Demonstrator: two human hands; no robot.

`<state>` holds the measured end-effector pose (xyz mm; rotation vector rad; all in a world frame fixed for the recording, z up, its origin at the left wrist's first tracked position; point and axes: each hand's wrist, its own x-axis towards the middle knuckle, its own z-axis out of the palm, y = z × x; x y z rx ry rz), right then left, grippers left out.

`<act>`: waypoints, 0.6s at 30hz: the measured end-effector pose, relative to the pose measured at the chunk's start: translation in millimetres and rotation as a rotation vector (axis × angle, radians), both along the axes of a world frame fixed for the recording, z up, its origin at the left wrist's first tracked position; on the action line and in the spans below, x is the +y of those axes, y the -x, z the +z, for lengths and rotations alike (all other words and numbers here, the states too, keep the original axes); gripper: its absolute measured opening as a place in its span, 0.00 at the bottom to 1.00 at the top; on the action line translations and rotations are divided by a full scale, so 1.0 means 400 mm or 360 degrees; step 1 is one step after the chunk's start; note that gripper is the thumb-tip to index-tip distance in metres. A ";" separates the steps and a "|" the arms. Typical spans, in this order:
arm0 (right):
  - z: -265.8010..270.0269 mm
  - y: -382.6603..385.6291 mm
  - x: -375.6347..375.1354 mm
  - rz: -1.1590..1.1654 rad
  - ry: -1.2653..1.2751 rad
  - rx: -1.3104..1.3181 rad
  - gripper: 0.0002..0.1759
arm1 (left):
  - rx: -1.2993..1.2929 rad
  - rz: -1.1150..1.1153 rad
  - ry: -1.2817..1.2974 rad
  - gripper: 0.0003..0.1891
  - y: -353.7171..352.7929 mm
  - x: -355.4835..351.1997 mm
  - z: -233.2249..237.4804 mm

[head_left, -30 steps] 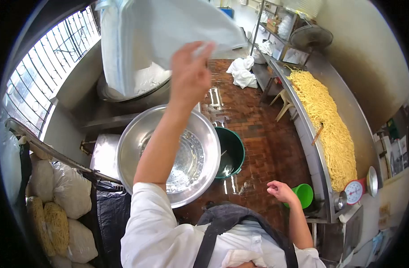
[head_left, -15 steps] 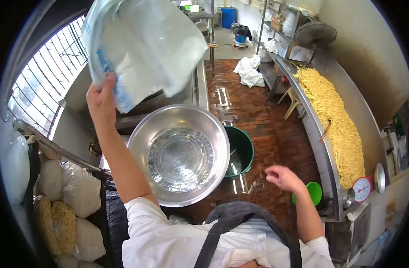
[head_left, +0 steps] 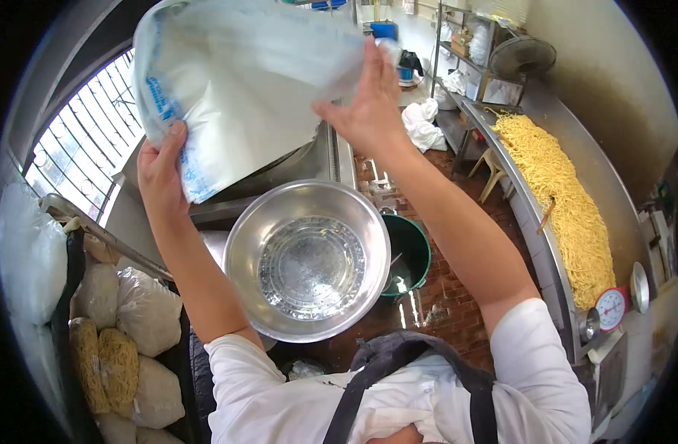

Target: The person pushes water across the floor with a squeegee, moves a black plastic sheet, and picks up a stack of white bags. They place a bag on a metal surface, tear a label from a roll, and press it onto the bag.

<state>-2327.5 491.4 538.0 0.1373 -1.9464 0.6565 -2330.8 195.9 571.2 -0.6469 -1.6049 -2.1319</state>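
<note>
My left hand (head_left: 163, 166) pinches the lower left edge of a large clear plastic bag (head_left: 235, 96) with blue print, thumb on the near side. The bag is held up in front of me, flat and slack. My right hand (head_left: 368, 100) is raised at the bag's right edge, thumb and fingers spread wide; whether it touches the plastic is hard to tell. Below the bag stands a wide steel basin (head_left: 309, 259) with a little clear liquid and small bits in its bottom. A dark green bucket (head_left: 409, 259) is beside it, partly behind its rim.
On the right, a long pile of yellow noodles (head_left: 561, 200) lies on a steel counter (head_left: 528, 222), with a dial scale (head_left: 611, 311) at its near end. Filled bags (head_left: 150, 311) are stacked at left. The brick floor (head_left: 465, 296) looks wet. White sacks (head_left: 424, 126) lie farther back.
My right hand has swung up from low over the floor at right to the bag's right edge. The left hand keeps its grip, and the bag has spread wider to the right.
</note>
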 end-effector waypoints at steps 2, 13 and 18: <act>-0.010 0.097 0.030 0.0495 0.0525 -0.0279 0.62 | -0.0004 -0.0053 0.0005 0.14 0.015 0.004 0.006; -0.118 0.216 0.058 0.0831 0.1759 -0.1087 0.45 | -0.0006 -0.0071 -0.0054 0.15 0.073 -0.039 -0.038; -0.115 0.225 0.057 0.1771 0.2014 -0.1122 0.38 | -0.0031 -0.0080 0.0012 0.18 0.119 -0.111 -0.066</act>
